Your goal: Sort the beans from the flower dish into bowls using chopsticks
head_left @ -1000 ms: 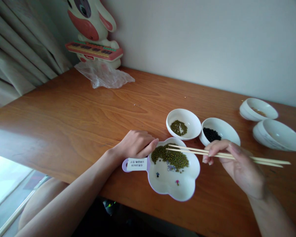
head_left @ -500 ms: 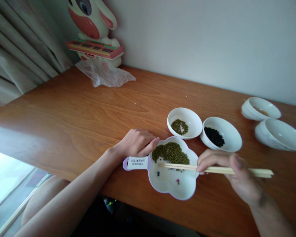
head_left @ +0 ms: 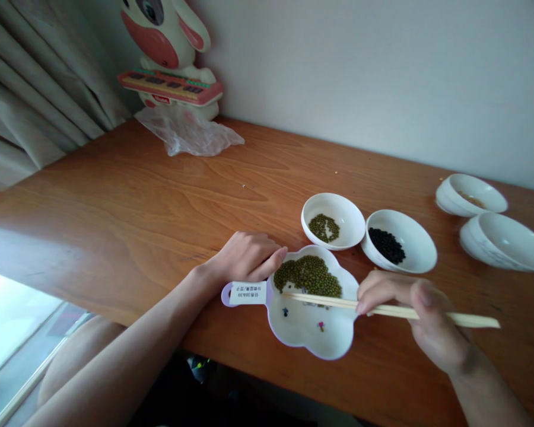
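In the head view, my right hand (head_left: pixel 420 308) is closed around pale wooden chopsticks (head_left: pixel 324 301). Their tips lie low over a white, flower-shaped dish (head_left: pixel 309 338) with a purple rim and a labelled handle. Green mung beans (head_left: pixel 309 276) are heaped in the dish's far half, and the tips are at the near edge of that heap. My left hand (head_left: pixel 251 256) is at the dish's left rim, just above the handle, its fingers curled and its thumb against the rim. What lies under those fingers is hidden.
Behind the dish stands a white bowl (head_left: pixel 349 228) with some mung beans; beside it, another bowl (head_left: pixel 416 249) holds black beans. Two more bowls are at the right, one bowl (head_left: pixel 445 198) with light-coloured bits. A crumpled plastic bag (head_left: pixel 196 136) lies near a toy keyboard (head_left: pixel 171 88).
The chopstick tips have shifted slightly left and up in the dish, and their back ends have dipped and come together. My left hand and the dish have stayed in place.
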Available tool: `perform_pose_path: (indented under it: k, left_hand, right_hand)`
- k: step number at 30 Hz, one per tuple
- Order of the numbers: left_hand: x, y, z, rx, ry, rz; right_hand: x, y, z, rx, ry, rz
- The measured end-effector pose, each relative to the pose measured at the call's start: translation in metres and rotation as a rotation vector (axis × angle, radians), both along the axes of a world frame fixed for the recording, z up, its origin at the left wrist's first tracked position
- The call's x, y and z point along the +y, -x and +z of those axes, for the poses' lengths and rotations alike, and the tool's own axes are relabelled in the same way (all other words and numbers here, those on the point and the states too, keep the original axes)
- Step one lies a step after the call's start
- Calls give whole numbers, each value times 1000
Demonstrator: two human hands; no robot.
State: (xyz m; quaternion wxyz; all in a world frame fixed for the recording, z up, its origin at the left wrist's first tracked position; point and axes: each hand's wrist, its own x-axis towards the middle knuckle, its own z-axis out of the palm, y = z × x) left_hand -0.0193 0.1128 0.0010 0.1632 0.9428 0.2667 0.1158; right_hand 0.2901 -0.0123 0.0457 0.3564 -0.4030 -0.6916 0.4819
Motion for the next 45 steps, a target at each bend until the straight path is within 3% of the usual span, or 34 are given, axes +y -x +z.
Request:
perform_pose_path:
  k: [5,8,23,45]
  left_hand:
    - [0,0,0,-14,5,-10]
    - [0,-1,1,-21,7,-10]
    - [0,-2,2,-29,-10,-18]
    - [0,-1,2,-42,-9,-25]
  right_hand:
    - [5,-16,6,17,-161,-245]
    - [7,-20,6,-33,-172,-302]
    - [5,-31,5,-128,-129,-262]
    - [8,-21,2,-84,-125,-311]
